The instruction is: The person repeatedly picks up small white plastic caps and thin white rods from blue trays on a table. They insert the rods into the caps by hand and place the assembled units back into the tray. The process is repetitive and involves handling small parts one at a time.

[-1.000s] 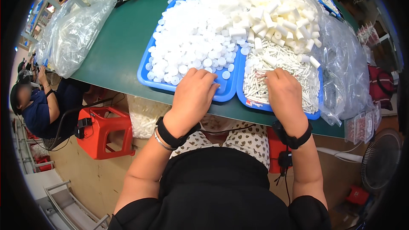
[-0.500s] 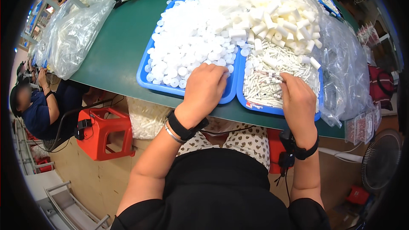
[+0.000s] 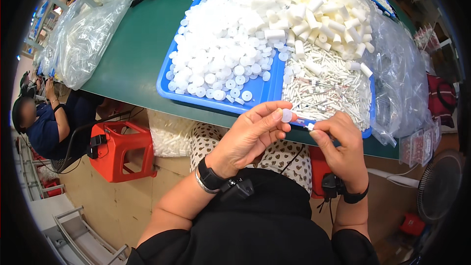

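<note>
From the head view, taking the clock from between the hands, the left hand [image 3: 260,132] is working just at nine o'clock, its grip pinching a frosted white disc [image 3: 287,115] between thumb and fingertip, the other fingers curling loosely. The right hand [image 3: 342,145] is facing it at four o'clock, thumb and finger closing on a small white piece [image 3: 310,126]; most of that piece is hiding in the grip. Disc and piece are pointing toward each other, near but apart, by the near edge of the trays.

At ten o'clock a blue tray [image 3: 196,102] is holding a heap of similar discs [image 3: 216,54]. At one o'clock a second tray [image 3: 372,103] is carrying thin white sticks [image 3: 338,93], with fat white tubes [image 3: 328,24] spilling over its far end. A crumpled clear bag [image 3: 397,73] is lying at two o'clock. All this is resting on the green table [image 3: 132,59].

Out at nine o'clock a red stool [image 3: 120,154] is standing, and a co-worker [image 3: 44,122] in dark blue is sitting beyond it.
</note>
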